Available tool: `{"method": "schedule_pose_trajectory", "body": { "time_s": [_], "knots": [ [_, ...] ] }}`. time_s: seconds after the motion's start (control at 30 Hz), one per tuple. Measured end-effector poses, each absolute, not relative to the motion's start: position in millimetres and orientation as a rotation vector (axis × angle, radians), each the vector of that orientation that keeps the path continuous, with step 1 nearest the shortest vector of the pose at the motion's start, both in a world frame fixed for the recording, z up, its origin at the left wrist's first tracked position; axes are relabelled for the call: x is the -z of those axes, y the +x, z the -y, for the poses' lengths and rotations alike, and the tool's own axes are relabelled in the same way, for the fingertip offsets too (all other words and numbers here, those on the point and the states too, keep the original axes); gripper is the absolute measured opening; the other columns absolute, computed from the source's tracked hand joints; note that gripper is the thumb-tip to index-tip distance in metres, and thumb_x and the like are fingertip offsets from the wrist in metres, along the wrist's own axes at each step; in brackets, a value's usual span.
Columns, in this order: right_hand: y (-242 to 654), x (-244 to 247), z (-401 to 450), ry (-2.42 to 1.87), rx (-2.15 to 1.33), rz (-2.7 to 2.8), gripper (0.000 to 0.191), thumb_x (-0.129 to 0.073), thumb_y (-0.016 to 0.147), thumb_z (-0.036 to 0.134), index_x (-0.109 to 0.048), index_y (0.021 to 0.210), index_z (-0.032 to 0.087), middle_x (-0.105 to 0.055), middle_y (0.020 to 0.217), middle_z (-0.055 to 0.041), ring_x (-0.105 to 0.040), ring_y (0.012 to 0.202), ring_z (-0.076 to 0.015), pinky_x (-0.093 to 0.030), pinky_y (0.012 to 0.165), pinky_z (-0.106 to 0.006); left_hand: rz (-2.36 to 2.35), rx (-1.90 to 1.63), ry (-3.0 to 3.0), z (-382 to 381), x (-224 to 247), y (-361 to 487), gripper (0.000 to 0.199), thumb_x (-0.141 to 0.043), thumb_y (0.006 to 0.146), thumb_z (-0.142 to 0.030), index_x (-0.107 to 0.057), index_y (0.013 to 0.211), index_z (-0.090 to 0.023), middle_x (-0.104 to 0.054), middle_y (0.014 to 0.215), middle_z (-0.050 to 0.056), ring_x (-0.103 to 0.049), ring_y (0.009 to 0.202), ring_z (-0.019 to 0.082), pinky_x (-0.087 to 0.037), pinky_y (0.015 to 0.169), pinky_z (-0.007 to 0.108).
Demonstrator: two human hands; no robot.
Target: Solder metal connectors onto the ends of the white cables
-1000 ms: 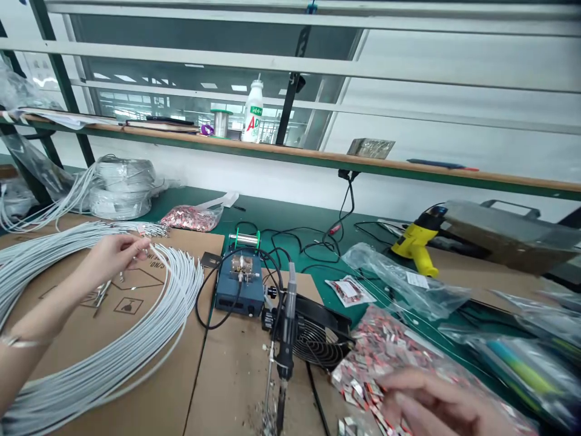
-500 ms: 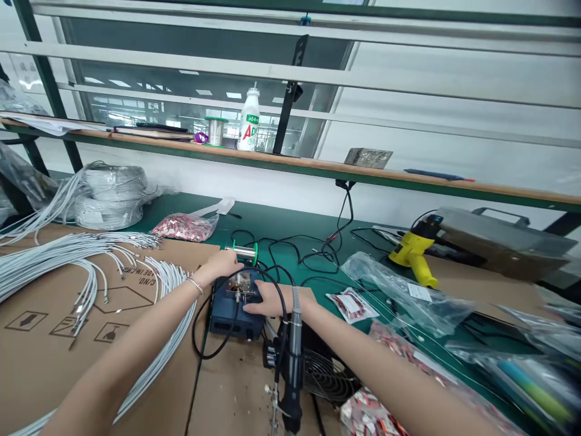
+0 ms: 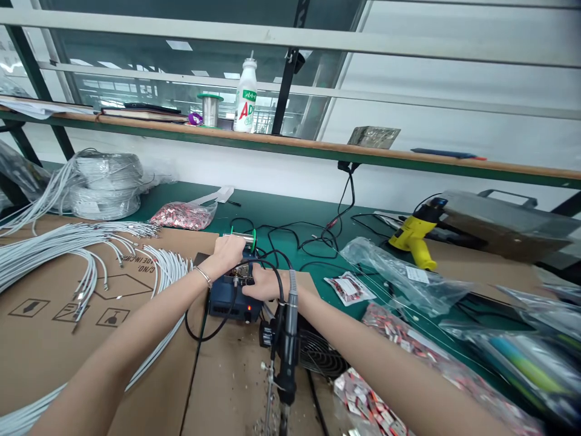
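Left hand [image 3: 229, 249] curled over top of blue solder fixture [image 3: 233, 297], fingers closed on something small, unclear what. Right hand [image 3: 263, 284] pressed on fixture's right edge, fingers bent, contents hidden. Best keep both wrists low, clear of soldering iron [image 3: 288, 339] just below right hand.

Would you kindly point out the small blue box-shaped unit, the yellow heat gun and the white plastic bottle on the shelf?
small blue box-shaped unit [image 3: 227, 303]: head view, on its blue front face.
yellow heat gun [image 3: 415, 241]: head view, on the yellow body.
white plastic bottle [image 3: 245, 100]: head view, on its labelled middle.
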State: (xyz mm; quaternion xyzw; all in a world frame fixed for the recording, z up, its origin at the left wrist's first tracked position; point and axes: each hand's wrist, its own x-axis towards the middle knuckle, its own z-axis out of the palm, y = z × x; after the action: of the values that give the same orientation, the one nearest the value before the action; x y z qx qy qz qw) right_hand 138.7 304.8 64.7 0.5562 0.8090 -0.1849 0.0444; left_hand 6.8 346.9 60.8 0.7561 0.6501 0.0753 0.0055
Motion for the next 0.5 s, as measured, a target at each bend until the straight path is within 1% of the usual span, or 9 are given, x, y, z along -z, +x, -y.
{"method": "schedule_pose_trajectory", "body": {
  "time_s": [0.13,0.23,0.33,0.5],
  "knots": [
    [133.8,-73.3,-297.2,1.739,0.461,-2.373,0.051,-0.056,0.083,0.044,-0.046,0.122,0.014,-0.057,0.107,-0.0111,-0.058,0.091,-0.0224,-0.048,0.078,-0.040,-2.061,-0.212,2.438,-348.3,-58.6,8.3,0.022,-0.052,0.087,-0.028,-0.058,0.098,-0.010,-0.060,0.098,0.007,-0.057,0.094,0.018,-0.047,0.083,0.039],
    [132.8,-73.3,-296.9,1.748,0.420,-2.356,0.051,-0.055,0.083,0.046,-0.046,0.122,0.013,-0.057,0.109,-0.0114,-0.057,0.094,-0.0228,-0.047,0.080,-0.041,-2.072,-0.238,2.477,-349.2,-60.0,8.4,0.024,-0.051,0.087,-0.028,-0.057,0.104,-0.010,-0.059,0.099,0.008,-0.058,0.093,0.018,-0.048,0.083,0.039],
    [133.4,-72.1,-297.4,1.748,0.414,-2.353,0.051,-0.055,0.083,0.047,-0.047,0.120,0.013,-0.056,0.109,-0.0114,-0.057,0.093,-0.0224,-0.047,0.078,-0.040,-2.112,-0.285,2.483,-353.1,-68.2,6.7,0.027,-0.049,0.088,-0.029,-0.054,0.108,-0.011,-0.059,0.102,0.008,-0.057,0.094,0.019,-0.047,0.084,0.041],
    [136.1,-69.3,-296.5,1.732,0.403,-2.429,0.052,-0.053,0.084,0.048,-0.045,0.123,0.013,-0.056,0.110,-0.0102,-0.056,0.095,-0.0238,-0.046,0.081,-0.042,-2.184,-0.319,2.415,-355.7,-85.6,-1.1,0.032,-0.045,0.090,-0.037,-0.057,0.104,-0.011,-0.059,0.103,0.009,-0.057,0.096,0.019,-0.046,0.084,0.041]
  ]
}}
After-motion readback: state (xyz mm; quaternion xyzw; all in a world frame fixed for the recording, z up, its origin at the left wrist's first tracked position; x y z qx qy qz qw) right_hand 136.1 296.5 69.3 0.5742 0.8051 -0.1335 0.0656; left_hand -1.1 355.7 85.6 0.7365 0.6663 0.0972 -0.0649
